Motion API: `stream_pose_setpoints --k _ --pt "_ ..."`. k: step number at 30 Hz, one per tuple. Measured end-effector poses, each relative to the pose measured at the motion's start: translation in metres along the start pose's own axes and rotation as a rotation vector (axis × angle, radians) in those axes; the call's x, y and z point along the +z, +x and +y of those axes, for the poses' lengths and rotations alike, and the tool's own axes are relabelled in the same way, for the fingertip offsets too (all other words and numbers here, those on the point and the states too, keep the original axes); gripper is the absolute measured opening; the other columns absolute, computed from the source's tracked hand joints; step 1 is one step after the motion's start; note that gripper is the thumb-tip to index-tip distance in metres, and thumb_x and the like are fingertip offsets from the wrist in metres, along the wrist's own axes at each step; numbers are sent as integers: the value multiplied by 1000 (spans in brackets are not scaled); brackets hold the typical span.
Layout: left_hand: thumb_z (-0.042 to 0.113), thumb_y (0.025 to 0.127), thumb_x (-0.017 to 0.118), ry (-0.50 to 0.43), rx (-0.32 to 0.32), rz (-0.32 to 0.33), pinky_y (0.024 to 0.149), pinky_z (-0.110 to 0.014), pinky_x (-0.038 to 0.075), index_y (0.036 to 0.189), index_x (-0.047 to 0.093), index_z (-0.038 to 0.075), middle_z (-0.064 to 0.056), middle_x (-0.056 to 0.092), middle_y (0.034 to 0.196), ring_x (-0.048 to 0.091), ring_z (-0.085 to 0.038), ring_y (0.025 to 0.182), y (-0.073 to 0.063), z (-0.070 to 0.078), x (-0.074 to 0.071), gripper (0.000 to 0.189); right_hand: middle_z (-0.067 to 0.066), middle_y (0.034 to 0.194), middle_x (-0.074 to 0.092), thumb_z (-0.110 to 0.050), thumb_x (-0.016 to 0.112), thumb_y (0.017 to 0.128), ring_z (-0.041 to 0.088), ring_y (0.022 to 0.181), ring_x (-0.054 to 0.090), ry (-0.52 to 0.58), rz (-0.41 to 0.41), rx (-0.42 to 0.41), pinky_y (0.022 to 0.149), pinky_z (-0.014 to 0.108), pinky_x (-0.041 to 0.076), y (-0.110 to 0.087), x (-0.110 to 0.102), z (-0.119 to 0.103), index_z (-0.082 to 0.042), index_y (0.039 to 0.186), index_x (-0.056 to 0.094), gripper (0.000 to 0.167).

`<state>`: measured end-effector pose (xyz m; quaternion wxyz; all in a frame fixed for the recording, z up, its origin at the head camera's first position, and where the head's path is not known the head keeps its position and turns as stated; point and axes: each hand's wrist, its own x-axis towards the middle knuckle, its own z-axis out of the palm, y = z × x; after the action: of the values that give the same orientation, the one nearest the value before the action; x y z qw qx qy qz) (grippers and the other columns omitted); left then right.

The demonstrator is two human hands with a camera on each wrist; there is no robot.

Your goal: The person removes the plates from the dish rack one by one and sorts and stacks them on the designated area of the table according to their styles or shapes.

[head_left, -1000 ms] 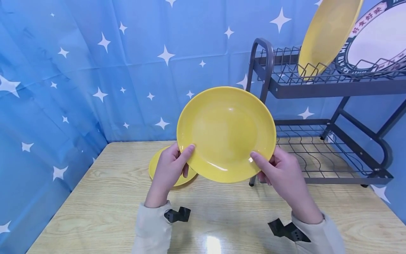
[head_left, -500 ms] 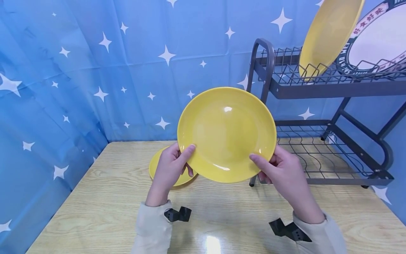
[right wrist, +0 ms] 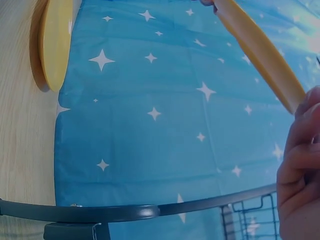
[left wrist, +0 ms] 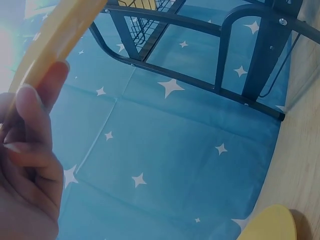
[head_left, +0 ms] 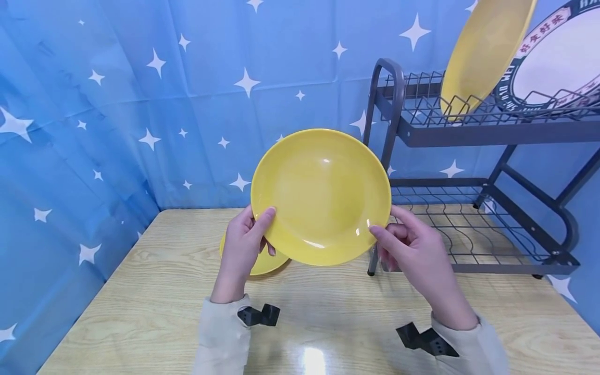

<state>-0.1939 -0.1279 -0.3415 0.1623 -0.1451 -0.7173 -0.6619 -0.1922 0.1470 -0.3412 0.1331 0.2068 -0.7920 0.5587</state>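
Note:
A round yellow plate (head_left: 321, 195) is held up above the table, its glossy inner face toward the head camera. My left hand (head_left: 241, 247) grips its lower left rim, thumb on the front face and fingers behind. On the lower right rim, my right hand (head_left: 414, 250) pinches with the thumb in front. The plate's edge also crosses the left wrist view at upper left and the right wrist view at upper right. Behind my left hand, a second yellow plate (head_left: 267, 264) lies on the table, partly hidden by the hand and the held plate.
A dark two-tier dish rack (head_left: 492, 134) stands at the right. Its upper tier holds an upright yellow plate (head_left: 487, 57) and a white plate with a dark patterned rim (head_left: 558, 62). The wooden table (head_left: 140, 312) meets a blue star-patterned curtain (head_left: 197, 94) behind.
The held plate has shifted slightly left, together with my left hand. My right hand has stayed nearly in place, its grip now closer to the plate's edge.

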Motion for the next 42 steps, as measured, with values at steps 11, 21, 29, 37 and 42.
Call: stream_pose_setpoints --k 11,21,29,37,42 --pt "32 90 51 9 13 56 36 -26 38 102 56 4 -14 62 71 48 -26 40 6 -13 -5 30 5 62 55 -24 53 90 19 48 49 -21 61 -19 43 29 45 -2 -2 -5 -23 127 48 37" --pt "30 90 53 5 -38 129 36 -23 36 101 57 1 -11 61 67 46 -21 39 3 -3 -7 31 12 73 54 -19 44 94 22 49 49 161 255 -53 37 27 38 0 -5 -9 -19 131 40 38" --pt "45 83 57 -22 -147 270 36 -24 29 98 59 7 -11 59 61 46 -23 39 8 -34 -17 41 12 79 55 -13 42 94 18 53 51 165 421 -152 40 22 38 -2 -21 -13 -16 134 33 41" --pt "47 81 58 -43 -232 413 36 -20 29 95 59 8 -7 59 60 50 -17 37 11 -53 -26 41 13 80 56 -14 41 94 18 61 53 95 532 -281 46 19 40 16 -43 -31 -14 134 33 41" --pt "44 85 54 -34 -274 427 37 -20 28 98 59 9 -6 60 61 52 -16 40 11 -62 -32 38 10 86 56 -12 40 92 15 74 54 -23 619 -370 64 20 42 38 -57 -45 -13 132 33 41"
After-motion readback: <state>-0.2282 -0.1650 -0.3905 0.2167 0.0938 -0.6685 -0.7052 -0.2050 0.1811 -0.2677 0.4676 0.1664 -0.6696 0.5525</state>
